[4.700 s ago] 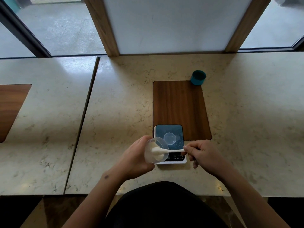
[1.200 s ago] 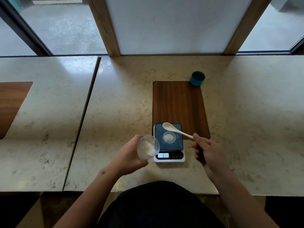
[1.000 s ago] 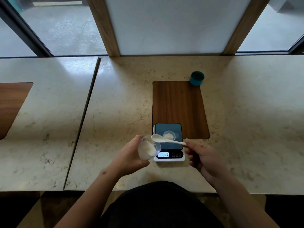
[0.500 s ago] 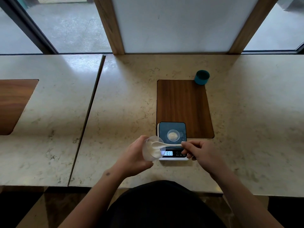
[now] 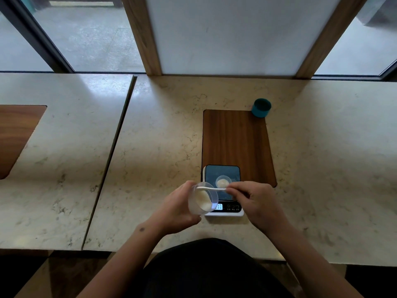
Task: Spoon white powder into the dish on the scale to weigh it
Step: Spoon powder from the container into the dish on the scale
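A small digital scale (image 5: 223, 171) with a dark top and a lit display stands at the near end of a wooden inlay. On it sits a little clear dish (image 5: 223, 181) holding a small heap of white powder. My left hand (image 5: 175, 208) grips a clear plastic cup (image 5: 203, 200) of white powder, tilted toward the scale. My right hand (image 5: 257, 203) pinches the handle of a white spoon (image 5: 211, 188), whose bowl reaches into the cup's mouth. The hand and cup cover part of the scale's front.
A teal cup (image 5: 261, 107) stands at the far right corner of the wooden inlay (image 5: 235, 140). The marble counter (image 5: 154, 147) has a seam on the left, with a second wooden inlay (image 5: 15, 134) beyond it. Windows and wooden posts line the far edge.
The spoon, which was over the dish on the scale, has swung back left into the cup's mouth. Powder now lies in the dish, which held none at first. The cup stays tilted in my left hand.
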